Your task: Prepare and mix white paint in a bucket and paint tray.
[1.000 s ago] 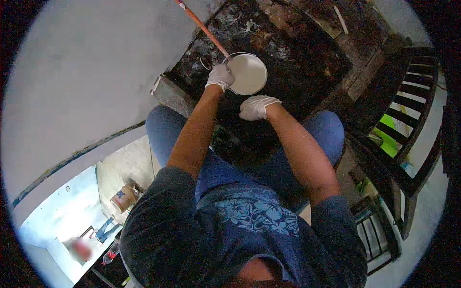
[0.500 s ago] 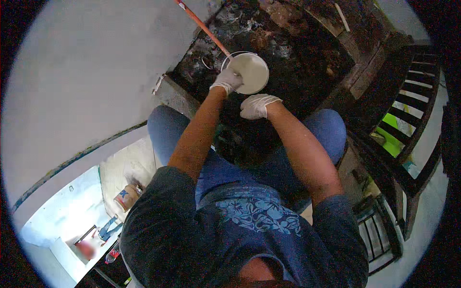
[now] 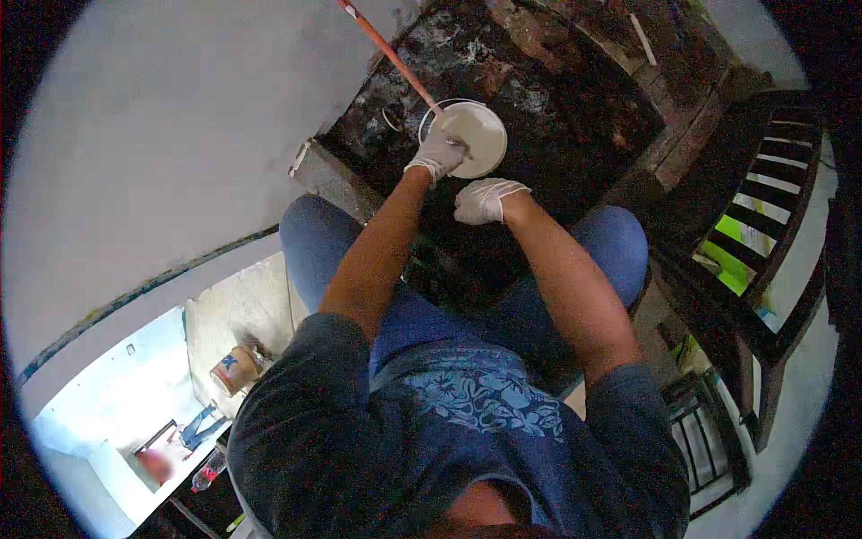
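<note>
A round white bucket [image 3: 488, 135] with a thin wire handle holds a pale, creamy liquid. Over its near left side is my left hand [image 3: 440, 153], in a thin white glove. Its fingers are curled in above the liquid around something small and dark that I cannot make out. An orange pole [image 3: 395, 58] slants from the upper left to the bucket's far left rim; its lower end is unclear there. Just nearer than the bucket, my right hand [image 3: 485, 201], gloved too, is closed with fingers folded under, hiding whatever it may hold.
The bucket stands on a dark, stained surface [image 3: 566, 117] between my knees. A grey wall [image 3: 162, 126] rises at the left. A dark slatted wooden chair [image 3: 781, 180] is on the right. Lower left lie a tan container [image 3: 235, 370], a plastic bottle [image 3: 208, 471] and a distant person [image 3: 193, 431].
My left hand has moved slightly right and farther over the bucket's opening. My right hand stays closed in nearly the same place. The whole view has shifted slightly.
</note>
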A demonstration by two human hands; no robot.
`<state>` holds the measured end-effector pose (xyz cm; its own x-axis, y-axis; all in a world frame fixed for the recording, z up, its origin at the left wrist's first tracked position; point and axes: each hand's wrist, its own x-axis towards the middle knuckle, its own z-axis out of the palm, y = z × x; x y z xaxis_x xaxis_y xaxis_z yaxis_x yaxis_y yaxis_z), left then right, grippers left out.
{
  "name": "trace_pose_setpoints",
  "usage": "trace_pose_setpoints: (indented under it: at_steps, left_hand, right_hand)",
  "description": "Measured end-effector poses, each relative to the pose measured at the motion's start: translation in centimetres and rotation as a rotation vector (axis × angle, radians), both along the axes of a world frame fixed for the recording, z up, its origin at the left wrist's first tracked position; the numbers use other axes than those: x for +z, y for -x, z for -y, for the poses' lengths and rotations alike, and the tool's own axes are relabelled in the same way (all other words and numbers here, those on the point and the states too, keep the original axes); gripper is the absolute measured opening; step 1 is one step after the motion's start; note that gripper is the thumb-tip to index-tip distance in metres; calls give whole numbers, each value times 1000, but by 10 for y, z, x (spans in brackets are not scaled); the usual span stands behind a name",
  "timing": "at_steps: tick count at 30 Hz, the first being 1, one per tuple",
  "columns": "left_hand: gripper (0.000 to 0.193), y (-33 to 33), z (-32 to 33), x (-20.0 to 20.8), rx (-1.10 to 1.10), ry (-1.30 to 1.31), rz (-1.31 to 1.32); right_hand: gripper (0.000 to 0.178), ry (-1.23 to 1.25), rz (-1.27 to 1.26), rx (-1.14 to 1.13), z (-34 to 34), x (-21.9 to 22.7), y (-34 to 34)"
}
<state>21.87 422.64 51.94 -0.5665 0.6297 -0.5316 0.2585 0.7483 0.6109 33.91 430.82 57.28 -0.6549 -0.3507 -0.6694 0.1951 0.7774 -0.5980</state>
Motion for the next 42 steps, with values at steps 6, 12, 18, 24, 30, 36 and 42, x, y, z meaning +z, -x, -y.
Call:
trace_pose_setpoints:
  at_steps: [6, 12, 18, 24, 30, 36, 42]
  left_hand:
    - [32, 31, -1, -7, 58, 45, -271]
    - [40, 10, 3, -35, -26, 27, -96]
    - [35, 22, 1, -56, 198, -275, -170]
    - [33, -1, 3, -16, 25, 329, -219]
    - [29, 11, 2, -61, 241, -181, -51]
    - [29, 13, -7, -14, 15, 333, -187]
    - [30, 15, 6, -49, 59, -137, -17]
  right_hand:
    - [42, -29, 97, 64, 3, 12, 9]
    - [42, -10, 52, 77, -3, 2, 3]
    - [42, -11, 97, 94, -5, 16, 9]
    - [42, -21, 62, 78, -6, 10, 8]
    - [41, -28, 41, 71, 3, 8, 14]
    - [40, -32, 41, 63, -9, 5, 3]
    - [40, -27, 36, 101, 0, 15, 9]
